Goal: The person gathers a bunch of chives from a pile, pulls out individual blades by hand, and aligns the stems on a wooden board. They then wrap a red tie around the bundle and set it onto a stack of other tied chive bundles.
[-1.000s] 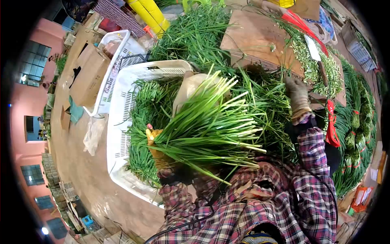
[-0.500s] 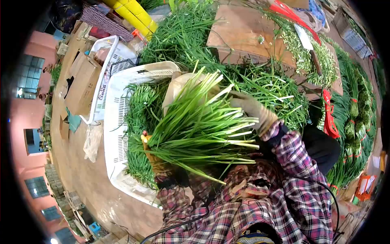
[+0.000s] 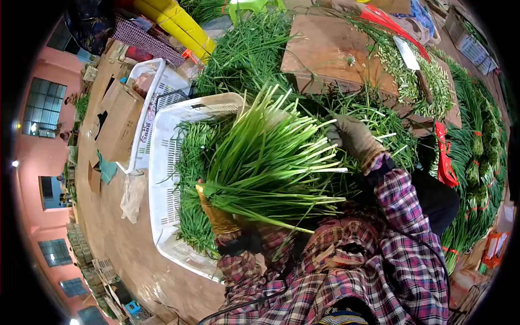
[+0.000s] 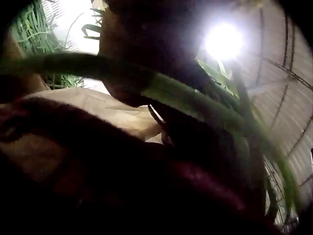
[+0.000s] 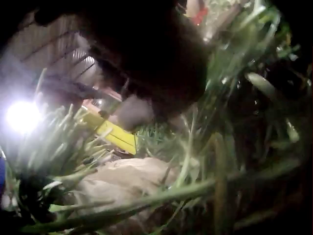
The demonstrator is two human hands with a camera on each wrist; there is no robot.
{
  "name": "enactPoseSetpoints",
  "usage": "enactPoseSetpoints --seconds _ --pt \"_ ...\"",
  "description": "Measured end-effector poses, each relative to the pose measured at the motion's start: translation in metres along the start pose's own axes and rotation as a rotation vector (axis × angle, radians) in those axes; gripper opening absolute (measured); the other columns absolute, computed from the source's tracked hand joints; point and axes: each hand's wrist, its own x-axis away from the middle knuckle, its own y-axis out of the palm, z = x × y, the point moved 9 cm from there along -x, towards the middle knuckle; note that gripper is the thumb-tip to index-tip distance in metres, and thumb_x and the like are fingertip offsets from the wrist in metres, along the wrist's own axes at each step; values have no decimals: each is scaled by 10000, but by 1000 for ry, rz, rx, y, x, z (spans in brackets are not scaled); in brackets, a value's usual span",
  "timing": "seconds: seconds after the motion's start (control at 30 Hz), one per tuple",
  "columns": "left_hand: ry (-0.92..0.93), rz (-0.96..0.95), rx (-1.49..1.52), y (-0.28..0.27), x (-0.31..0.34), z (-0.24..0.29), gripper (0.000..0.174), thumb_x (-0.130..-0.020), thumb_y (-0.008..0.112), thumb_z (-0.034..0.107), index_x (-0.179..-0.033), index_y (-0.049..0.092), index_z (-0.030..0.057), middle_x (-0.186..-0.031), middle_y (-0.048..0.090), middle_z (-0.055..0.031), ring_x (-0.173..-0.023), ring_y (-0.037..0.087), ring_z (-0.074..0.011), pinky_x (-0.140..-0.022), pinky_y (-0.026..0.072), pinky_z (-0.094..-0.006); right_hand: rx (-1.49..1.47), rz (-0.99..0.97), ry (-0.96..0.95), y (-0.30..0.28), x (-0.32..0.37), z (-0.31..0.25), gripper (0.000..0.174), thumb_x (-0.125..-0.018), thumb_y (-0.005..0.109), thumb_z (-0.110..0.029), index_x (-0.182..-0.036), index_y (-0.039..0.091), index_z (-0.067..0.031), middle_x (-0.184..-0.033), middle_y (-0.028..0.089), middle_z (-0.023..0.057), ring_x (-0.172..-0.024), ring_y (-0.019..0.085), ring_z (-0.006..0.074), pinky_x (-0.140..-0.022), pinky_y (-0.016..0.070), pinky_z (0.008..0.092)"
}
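A thick, fanned bunch of green chives (image 3: 265, 162) lies across my left hand (image 3: 216, 214), leaves to the left and pale cut ends to the right. The gloved left hand grips it from below at the leafy side, with most of its fingers hidden under the leaves. My right hand (image 3: 355, 140), in a grey glove, is right at the pale stem ends. Its fingers point toward them, and I cannot tell whether it pinches a stalk. In the right wrist view the hand is dark, with stems (image 5: 63, 142) beside it.
A white plastic basket (image 3: 162, 179) with loose greens stands under the bunch. Beyond are a heap of chives (image 3: 244, 59) and a wooden board (image 3: 336, 54). A knife (image 3: 409, 57) lies on cut stem pieces at right, beside red ties (image 3: 445, 157) and tied bundles (image 3: 476, 162).
My right hand has come left from the loose greens by the board to the bunch's stem ends. The left hand keeps its grip on the bunch, which stays over the basket.
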Motion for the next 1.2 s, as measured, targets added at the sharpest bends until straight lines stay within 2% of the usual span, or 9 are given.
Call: enactPoseSetpoints --seconds 0.2,0.4,0.53,0.57,0.67,0.8,0.87,1.0,1.2 --pt "-157 -165 309 -19 -24 -23 274 -896 455 305 -1099 420 124 -922 525 -52 -776 544 -204 -711 499 -363 463 -261 -144 67 -10 7 477 -746 651 -51 -1171 455 42 -1045 582 110 -886 574 125 -691 501 252" --pt "-91 -54 251 -4 -5 -8 300 -869 495 294 -1121 410 156 -1015 540 -96 -845 577 -240 -727 518 -415 109 293 -348 7 -13 -83 145 -754 618 -50 -895 617 -14 -659 584 29 -491 496 85 -411 386 203" --pt "-64 -427 354 11 -14 -4 430 -878 472 381 -1243 408 163 -1106 521 -120 -924 556 -256 -777 499 -420 549 294 -283 24 -1 -85 131 -761 625 -92 -871 615 -21 -620 576 26 -460 500 91 -391 367 208" --pt "-94 -14 212 -2 -6 -9 440 -871 485 396 -1237 414 164 -1095 523 -112 -907 559 -254 -767 500 -416 559 352 -358 22 4 -98 146 -768 625 -127 -864 614 -17 -622 578 22 -451 503 93 -395 372 212" --pt "-88 -67 230 -11 -10 -13 426 -871 484 404 -1221 427 168 -1099 520 -108 -894 561 -252 -763 500 -414 471 622 -522 -60 2 -129 260 -782 619 -226 -932 623 -13 -687 610 60 -571 570 143 -526 449 252" --pt "-76 -180 272 -31 -28 -25 383 -881 470 402 -1179 467 162 -1051 558 -92 -870 571 -239 -748 508 -411 1995 770 -241 -3 32 -127 321 -807 570 -354 -1086 596 -195 -994 607 167 -970 559 321 -838 432 390" --pt "-125 -57 277 1 -10 -14 316 -868 513 365 -1116 460 177 -882 574 -54 -735 586 -192 -658 532 -370 1834 642 -514 30 36 -128 381 -794 556 -392 -1058 612 -124 -963 626 127 -901 591 279 -812 449 371" --pt "-102 -98 225 -7 -17 -12 327 -872 499 381 -1133 465 188 -881 570 -39 -732 572 -181 -631 518 -360 1262 -26 -144 97 4 -53 380 -736 633 -398 -982 648 -108 -896 642 104 -791 587 211 -755 448 292" --pt "-106 -56 248 -8 -9 -14 320 -881 487 353 -1148 466 179 -879 571 -45 -729 573 -183 -637 513 -352 53 -5 -209 39 -33 -43 181 -760 636 -101 -897 630 17 -754 628 53 -688 577 125 -619 467 235"
